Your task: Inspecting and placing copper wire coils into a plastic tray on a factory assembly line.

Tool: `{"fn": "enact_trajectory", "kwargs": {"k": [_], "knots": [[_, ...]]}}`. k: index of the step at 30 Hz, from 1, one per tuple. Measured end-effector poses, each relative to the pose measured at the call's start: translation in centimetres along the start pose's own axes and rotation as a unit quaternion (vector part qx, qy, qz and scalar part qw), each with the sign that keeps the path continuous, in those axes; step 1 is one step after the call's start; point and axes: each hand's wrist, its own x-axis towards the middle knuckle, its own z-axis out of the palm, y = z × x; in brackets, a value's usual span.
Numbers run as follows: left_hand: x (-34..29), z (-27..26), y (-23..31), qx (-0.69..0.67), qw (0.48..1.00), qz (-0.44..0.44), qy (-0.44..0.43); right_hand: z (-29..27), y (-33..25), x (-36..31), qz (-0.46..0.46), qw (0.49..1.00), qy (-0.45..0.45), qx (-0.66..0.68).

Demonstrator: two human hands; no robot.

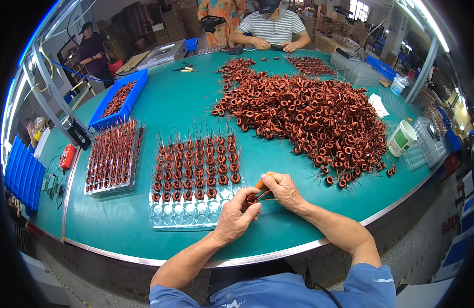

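Note:
Near the front edge of the green table, my left hand [236, 217] is closed around a copper-wound ring coil [253, 199] with loose wire ends. My right hand [283, 192] grips a tool with an orange handle [264, 180] just above the coil. The tool's tip is hidden by my fingers, so its kind does not show. Left of my hands lies a clear plastic tray [183, 219] with rows of upright coils; its front cups hold none. Beyond my hands spreads a large heap of loose coils [304, 113].
More filled trays [111, 161] stand at the left, with a blue bin of coils [125, 100] behind them. A white bucket [402, 138] and clear trays [427, 141] are at the right. Pliers [185, 69] lie further back. Across the table a person [272, 28] works with both hands.

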Motion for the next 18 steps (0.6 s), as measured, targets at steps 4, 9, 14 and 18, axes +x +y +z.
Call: {"fn": "enact_trajectory", "kwargs": {"k": [4,9,14,18], "knots": [[0.09,0.08,-0.16,0.001,1.0,0.004,-0.001,-0.08,0.48,0.13,-0.016,1.0,0.006,-0.016],[0.03,0.04,-0.02,-0.003,1.0,-0.003,0.001,0.03,0.24,0.07,-0.009,1.0,0.008,-0.021],[0.09,0.02,0.16,0.0,1.0,-0.012,-0.016,-0.03,0.55,0.14,-0.005,1.0,0.01,-0.011],[0.04,0.05,-0.07,-0.007,1.0,-0.003,-0.02,-0.02,0.72,0.17,-0.008,1.0,0.008,-0.01]]}}
